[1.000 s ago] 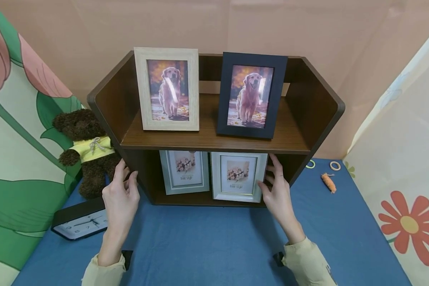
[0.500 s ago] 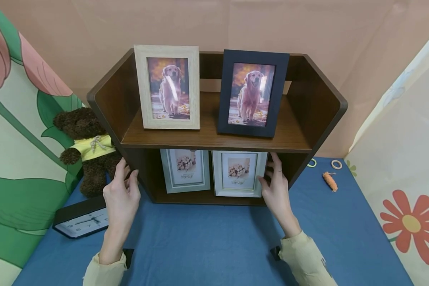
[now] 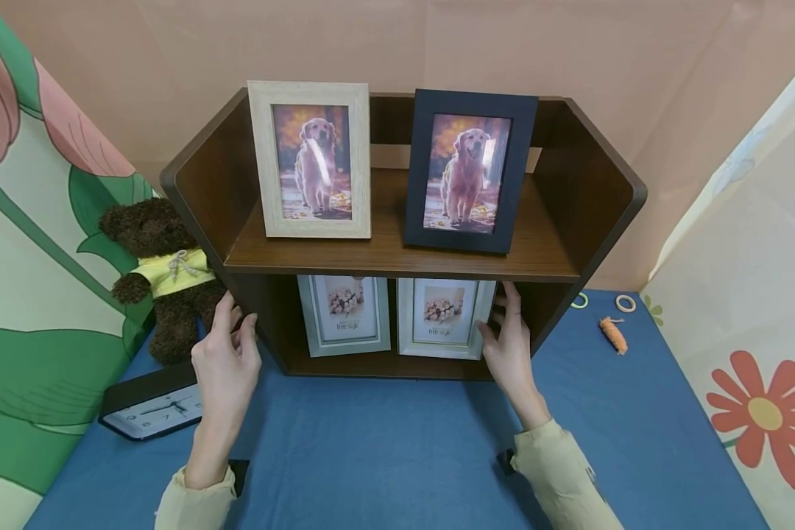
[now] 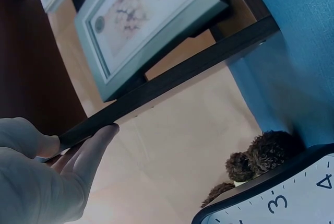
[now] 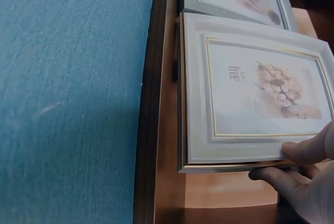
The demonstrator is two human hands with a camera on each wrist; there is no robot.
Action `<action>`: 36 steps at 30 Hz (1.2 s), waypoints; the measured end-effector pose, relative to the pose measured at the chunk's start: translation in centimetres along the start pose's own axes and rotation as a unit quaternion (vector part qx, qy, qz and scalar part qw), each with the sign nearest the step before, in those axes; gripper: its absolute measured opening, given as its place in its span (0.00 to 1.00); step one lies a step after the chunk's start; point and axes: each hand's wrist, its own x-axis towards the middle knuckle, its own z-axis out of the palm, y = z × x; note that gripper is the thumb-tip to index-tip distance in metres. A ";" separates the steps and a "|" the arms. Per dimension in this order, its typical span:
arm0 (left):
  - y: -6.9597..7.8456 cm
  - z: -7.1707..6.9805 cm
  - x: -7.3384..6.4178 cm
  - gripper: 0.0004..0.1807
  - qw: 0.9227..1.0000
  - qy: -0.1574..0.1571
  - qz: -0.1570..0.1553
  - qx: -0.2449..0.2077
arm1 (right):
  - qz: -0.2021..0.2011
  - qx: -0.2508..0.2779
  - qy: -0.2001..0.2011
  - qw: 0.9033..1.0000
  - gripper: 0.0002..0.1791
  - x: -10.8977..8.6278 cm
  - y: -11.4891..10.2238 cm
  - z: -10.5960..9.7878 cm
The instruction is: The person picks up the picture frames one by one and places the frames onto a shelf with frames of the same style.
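A dark brown two-tier shelf (image 3: 404,263) stands on the blue cloth. My right hand (image 3: 509,346) grips the right edge of a white picture frame (image 5: 250,153) on the lower tier, thumb in front and fingers behind. Beside it leans a grey-green picture frame (image 3: 311,320). My left hand (image 3: 227,361) holds the front edge of the shelf's left side panel (image 4: 172,80) between thumb and fingers. On the upper tier are a cream picture frame (image 3: 318,228) and a dark blue picture frame (image 3: 470,241), each showing a dog.
A brown teddy bear (image 3: 175,324) in a yellow top leans left of the shelf. In front of it lies a black-cased clock (image 3: 152,408), partly behind my left wrist. To the right are a small orange carrot-like toy (image 3: 612,335), a pale ring (image 3: 626,303) and a green ring (image 3: 579,300).
My right hand has pushed the white picture frame back into the lower tier and slightly right. The left hand keeps its hold on the side panel.
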 end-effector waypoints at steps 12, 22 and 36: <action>0.1 0.0 0.1 0.23 1.000 0.003 0.001 -0.001 | 0.027 0.007 -0.021 0.999 0.48 0.6 0.4 0.0; 0.1 0.0 0.1 0.23 1.000 0.003 0.001 -0.003 | 0.030 -0.001 -0.029 0.999 0.48 0.6 0.4 0.0; 0.0 0.0 -0.1 0.23 1.000 0.001 -0.001 0.000 | 0.016 0.010 -0.023 1.000 0.48 0.0 0.4 0.0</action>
